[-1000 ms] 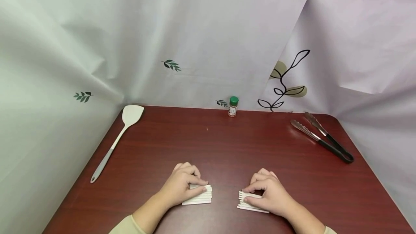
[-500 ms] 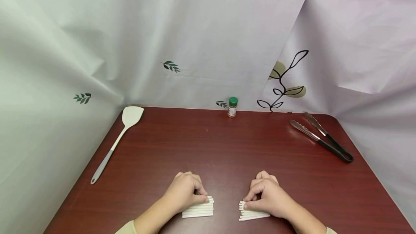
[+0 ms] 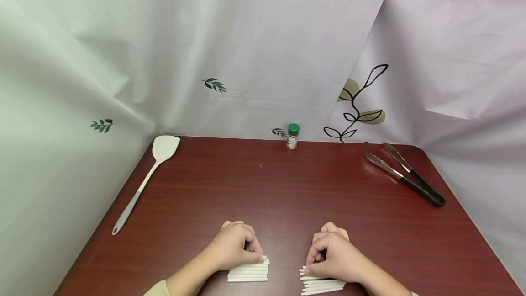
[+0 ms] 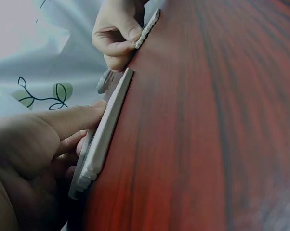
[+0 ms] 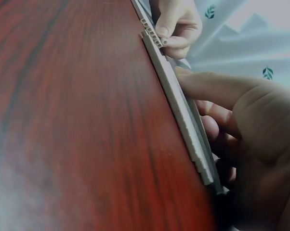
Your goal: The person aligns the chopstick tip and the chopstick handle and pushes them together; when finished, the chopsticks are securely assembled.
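Note:
Two flat rows of thin white sticks lie side by side near the table's front, a gap between them. My left hand [image 3: 235, 248] holds the left row of sticks [image 3: 248, 274] at its far edge, thumb on top and fingers curled behind. At the far edge of the right row of sticks [image 3: 322, 287], my right hand [image 3: 334, 255] grips in the same way. Hollow ends show on the left sticks [image 5: 151, 32] in the right wrist view. The right row's ends are uneven. Just how many sticks each hand pinches is hidden by the fingers.
A white spatula with a grey handle [image 3: 132, 205] lies along the table's left side. Metal tongs with black handles [image 3: 421, 190] rest at the right. A small green-capped bottle [image 3: 292, 137] stands at the back edge, before a white curtain [image 3: 263, 58].
Both rows of sticks have slid toward the front edge along with my hands. Each thumb, earlier laid across its row, now sits at the far edge. The head view has shifted slightly.

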A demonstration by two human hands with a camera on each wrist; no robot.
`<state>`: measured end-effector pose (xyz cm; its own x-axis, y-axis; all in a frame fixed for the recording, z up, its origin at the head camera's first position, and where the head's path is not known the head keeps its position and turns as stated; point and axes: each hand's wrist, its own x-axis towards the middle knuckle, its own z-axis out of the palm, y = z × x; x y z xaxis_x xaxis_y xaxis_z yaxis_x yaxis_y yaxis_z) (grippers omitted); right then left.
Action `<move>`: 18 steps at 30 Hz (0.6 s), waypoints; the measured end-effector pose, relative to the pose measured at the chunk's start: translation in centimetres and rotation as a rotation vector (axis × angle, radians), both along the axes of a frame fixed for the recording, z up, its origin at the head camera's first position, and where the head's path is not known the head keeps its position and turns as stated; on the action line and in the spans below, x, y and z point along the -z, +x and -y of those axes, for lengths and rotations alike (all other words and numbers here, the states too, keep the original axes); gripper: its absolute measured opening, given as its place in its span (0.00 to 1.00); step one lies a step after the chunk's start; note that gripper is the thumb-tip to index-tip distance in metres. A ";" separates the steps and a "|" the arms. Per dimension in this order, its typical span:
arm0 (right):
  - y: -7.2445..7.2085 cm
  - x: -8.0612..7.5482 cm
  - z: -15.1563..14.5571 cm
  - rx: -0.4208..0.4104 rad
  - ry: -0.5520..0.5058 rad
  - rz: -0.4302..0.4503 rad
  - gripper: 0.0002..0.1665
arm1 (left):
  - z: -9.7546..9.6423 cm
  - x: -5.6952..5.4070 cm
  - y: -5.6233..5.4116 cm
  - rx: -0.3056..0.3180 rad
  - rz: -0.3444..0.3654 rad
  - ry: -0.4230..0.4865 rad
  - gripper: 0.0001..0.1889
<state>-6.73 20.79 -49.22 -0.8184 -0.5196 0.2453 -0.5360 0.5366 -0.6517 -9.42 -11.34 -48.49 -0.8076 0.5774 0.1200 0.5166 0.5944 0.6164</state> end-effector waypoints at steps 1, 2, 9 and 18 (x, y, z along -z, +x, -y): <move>-0.1 0.1 0.1 0.004 -0.016 -0.004 0.20 | 0.0 0.1 0.0 0.000 0.002 0.012 0.10; -0.1 0.2 0.1 0.011 -0.035 -0.013 0.20 | 0.0 0.2 -0.1 -0.004 -0.001 0.024 0.10; -0.5 1.5 0.5 0.084 -0.125 -0.132 0.20 | -0.7 1.5 -0.3 -0.038 -0.038 0.179 0.09; -1.5 2.3 1.3 0.035 -0.247 -0.307 0.11 | -2.3 2.8 -0.8 -0.001 -0.349 0.339 0.07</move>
